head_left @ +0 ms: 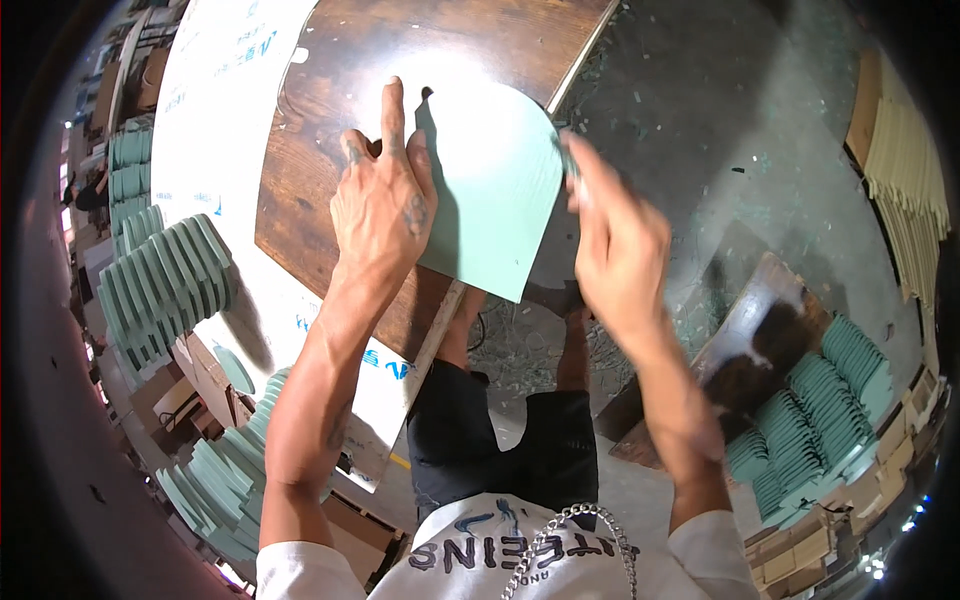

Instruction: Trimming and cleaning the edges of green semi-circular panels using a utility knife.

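A mint-green sheet piece (500, 200) with a rounded far end and a straight near edge lies on a dark wood board (320, 170). Its right side overhangs the board's edge. My left hand (385, 205) rests at the piece's left edge, index finger stretched forward and thumb alongside the piece. At the piece's upper right rim is my right hand (620, 240), its fingers closed and smeared by motion. Something small and thin at those fingertips is too blurred to name. A small dark spot or tip (427, 92) shows at the piece's far left corner.
Rows of green curved pieces (165, 285) stand on the white surface (215, 110) at left, with more stacks (215, 490) below. At lower right, further green stacks (820, 410) sit near a brown board (745, 320). Yellowish stacked sheets (905, 180) line the far right. Scraps litter the grey floor (690, 120).
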`<state>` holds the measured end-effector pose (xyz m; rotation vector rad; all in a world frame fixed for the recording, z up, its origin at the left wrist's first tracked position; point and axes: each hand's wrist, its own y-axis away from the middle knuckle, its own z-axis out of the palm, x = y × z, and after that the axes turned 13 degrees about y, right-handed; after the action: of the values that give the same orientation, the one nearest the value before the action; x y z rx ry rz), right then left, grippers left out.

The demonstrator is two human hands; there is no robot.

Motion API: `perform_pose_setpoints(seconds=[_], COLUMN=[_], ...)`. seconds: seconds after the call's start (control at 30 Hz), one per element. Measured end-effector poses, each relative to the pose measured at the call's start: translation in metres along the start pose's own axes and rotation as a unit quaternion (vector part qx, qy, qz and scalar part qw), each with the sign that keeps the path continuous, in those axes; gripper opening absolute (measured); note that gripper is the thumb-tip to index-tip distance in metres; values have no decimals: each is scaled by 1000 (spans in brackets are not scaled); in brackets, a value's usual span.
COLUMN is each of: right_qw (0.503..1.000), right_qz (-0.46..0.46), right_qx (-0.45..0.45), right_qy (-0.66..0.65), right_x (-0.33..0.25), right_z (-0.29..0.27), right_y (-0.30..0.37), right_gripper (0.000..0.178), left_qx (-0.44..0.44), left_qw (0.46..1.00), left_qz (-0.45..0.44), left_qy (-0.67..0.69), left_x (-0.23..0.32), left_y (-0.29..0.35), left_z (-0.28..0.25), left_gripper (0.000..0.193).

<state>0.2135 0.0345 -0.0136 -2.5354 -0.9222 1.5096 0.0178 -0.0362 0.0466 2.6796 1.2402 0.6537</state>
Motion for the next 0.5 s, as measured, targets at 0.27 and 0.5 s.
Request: perform_pose_setpoints(seconds=[0.27, 0.5], right_qw=[928, 920], right_qz=[-246, -217], right_qx=[-158, -293], right_qy=[232, 140], right_x=[23, -38], right_z=[-24, -47], right_y=[-69, 94], right_gripper=[53, 51], left_qx=[72, 71], left_qw=[946, 955], left_qz=[314, 284], left_qy=[45, 43], left_x=[-33, -33], left_y=[-7, -10], left_z=[30, 32], left_gripper=[45, 50])
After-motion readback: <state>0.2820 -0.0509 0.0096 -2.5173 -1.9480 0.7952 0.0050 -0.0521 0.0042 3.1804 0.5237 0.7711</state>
